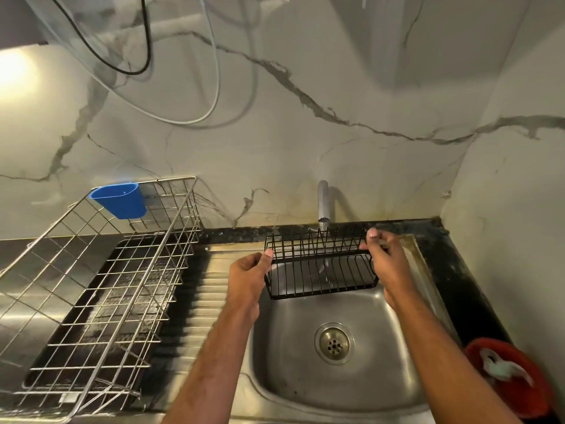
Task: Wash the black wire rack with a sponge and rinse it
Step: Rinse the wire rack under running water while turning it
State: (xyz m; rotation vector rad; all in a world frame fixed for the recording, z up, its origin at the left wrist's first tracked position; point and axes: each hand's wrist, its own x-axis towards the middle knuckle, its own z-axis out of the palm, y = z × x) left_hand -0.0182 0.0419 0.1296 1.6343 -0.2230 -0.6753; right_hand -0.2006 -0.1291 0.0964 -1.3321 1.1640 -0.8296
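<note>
Forearms reached out over the sink (275, 377), whose drain (334, 343) sat open below. Left hand (249, 272) pinched the rack (319, 264) at its left end and right hand (386, 258) gripped its right end, so it hung in the air over the basin under the tap (323, 206). Water ran through the wires. Wet wire could have slipped from such light fingertip holds and dropped; spray might have splashed the counter.
</note>
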